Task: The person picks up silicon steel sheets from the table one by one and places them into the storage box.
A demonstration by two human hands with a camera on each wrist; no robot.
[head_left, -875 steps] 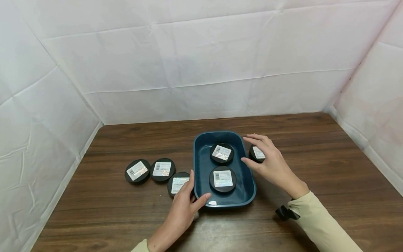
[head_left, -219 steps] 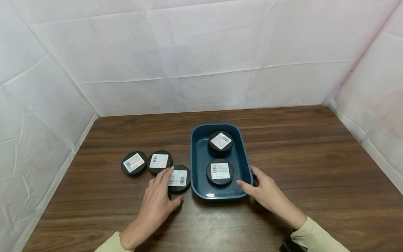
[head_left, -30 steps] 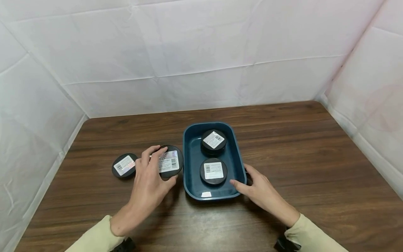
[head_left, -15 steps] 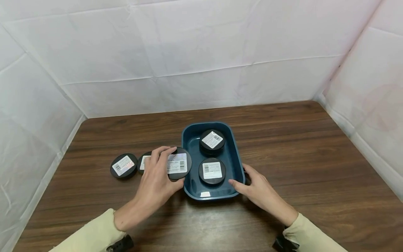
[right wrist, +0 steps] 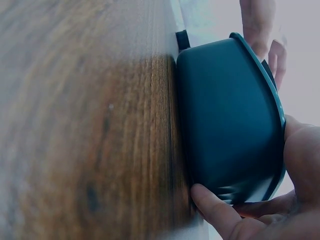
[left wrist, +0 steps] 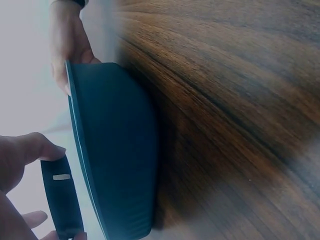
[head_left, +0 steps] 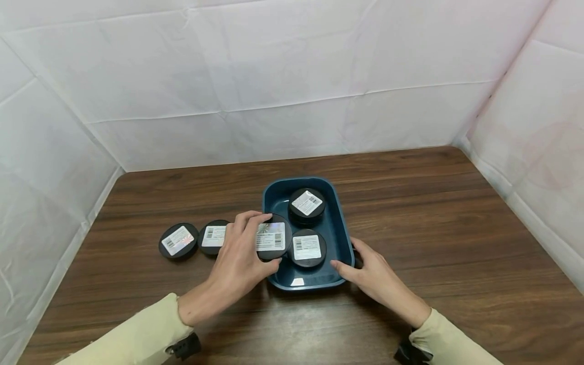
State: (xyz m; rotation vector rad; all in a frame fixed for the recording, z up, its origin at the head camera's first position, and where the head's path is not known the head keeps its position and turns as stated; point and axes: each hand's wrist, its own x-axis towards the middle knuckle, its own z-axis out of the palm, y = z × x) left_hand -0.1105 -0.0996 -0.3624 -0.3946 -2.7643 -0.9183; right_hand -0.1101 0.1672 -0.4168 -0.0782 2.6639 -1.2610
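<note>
My left hand (head_left: pixel 239 253) holds a flat, round black container (head_left: pixel 276 237) with a white barcode label, its fingers and thumb at opposite sides. The container hangs over the left rim of a dark blue rectangular tray (head_left: pixel 336 238); in the left wrist view the same black container (left wrist: pixel 62 200) stands apart from that rim. With my right hand (head_left: pixel 380 276) I grip the tray's near right side, thumb over the rim and fingers against the outer wall. Inside the tray, a stack of similar containers (head_left: pixel 306 204) sits at the far end. A single container (head_left: pixel 306 248) lies nearer me.
Two more labelled black containers lie on the wooden table (head_left: pixel 433 203) left of the tray: an outer one (head_left: pixel 178 241) and an inner one (head_left: pixel 212 237), partly behind my left hand. White sheeting (head_left: pixel 219 137) walls off the table's back and sides.
Over the last second my left hand has carried the container rightward, from above the table to over the tray's left rim. My right hand keeps its grip. Earlier, the far stack showed a single container.
</note>
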